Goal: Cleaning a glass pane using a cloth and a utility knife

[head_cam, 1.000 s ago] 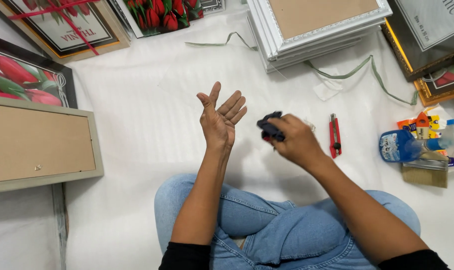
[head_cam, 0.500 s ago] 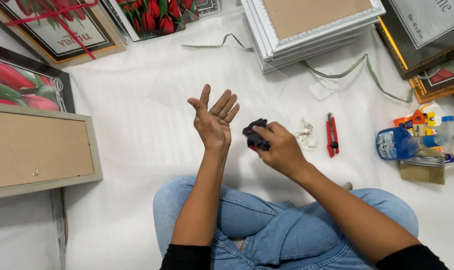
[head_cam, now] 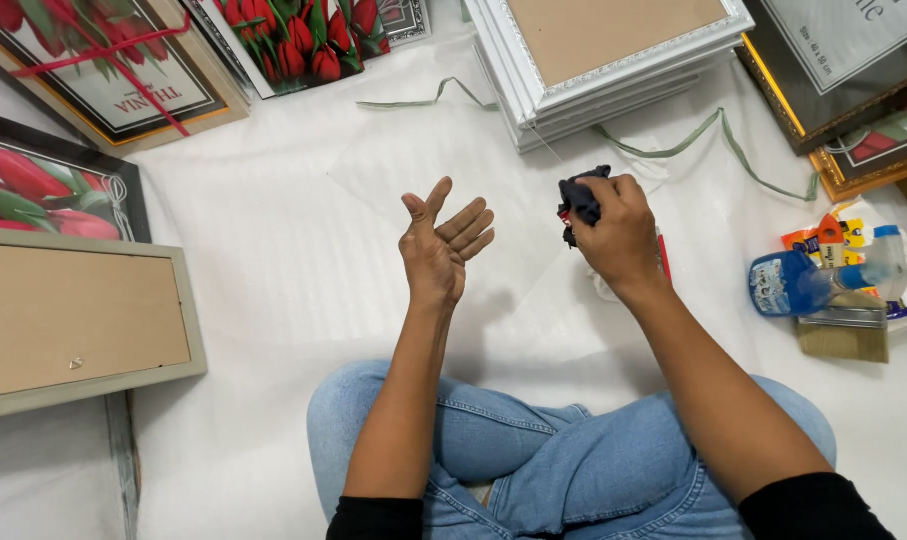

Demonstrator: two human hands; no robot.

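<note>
Right hand (head_cam: 619, 232) closed, fingers gripping dark crumpled cloth (head_cam: 580, 200); cloth bunched, no clear long axis, protrudes from fist toward 10 o'clock; held above white sheet (head_cam: 274, 270) on floor; left hand (head_cam: 439, 245) empty, open, palm up, fingers spread toward 1 o'clock; cloth lies at 2 o'clock from left fingers, near but apart; right hand nearer, already in contact; stacked white frames (head_cam: 604, 60) at 12 o'clock; blue spray bottle (head_cam: 799, 280) and paintbrush (head_cam: 844, 335) at 3 o'clock.
</note>
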